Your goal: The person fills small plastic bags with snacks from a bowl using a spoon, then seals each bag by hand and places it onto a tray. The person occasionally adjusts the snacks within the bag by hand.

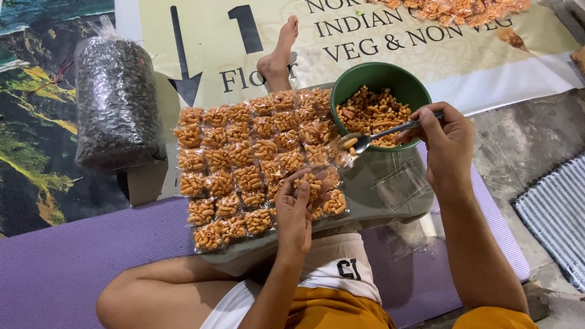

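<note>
Floor setup, seen from the head cam: person sits on a purple foam mat (pixel 73 262) w/ a pale printed banner sheet (pixel 201 36) spread ahead, bare grey concrete floor (pixel 518 134) at right and a grey-white striped rug (pixel 557 213) at far right. A flat grey board surface (pixel 390 195) rests over the legs.

Left hand (pixel 298 210) grips one small clear plastic packet of orange macaroni-shaped snack (pixel 314 183), fingers curled round it, at the near right corner of the board. Right hand (pixel 448 143) is closed on the handle of a long metal spoon (pixel 378 134); spoon's long axis runs roughly left-right, bowl pointing left toward the held packet, a few orange pieces in it.

Round green plastic bowl of loose orange snack (pixel 381 100) sits at the board's far right, under the spoon. A grid of filled clear packets (pixel 244 164) covers the board's left part, rows touching. Big clear bag of dark contents (pixel 116 103) stands at left on the floor. More orange snack in a heap (pixel 463 9) lies at the top edge on the banner. A bare foot (pixel 277 58) rests on the banner past the packets.
</note>
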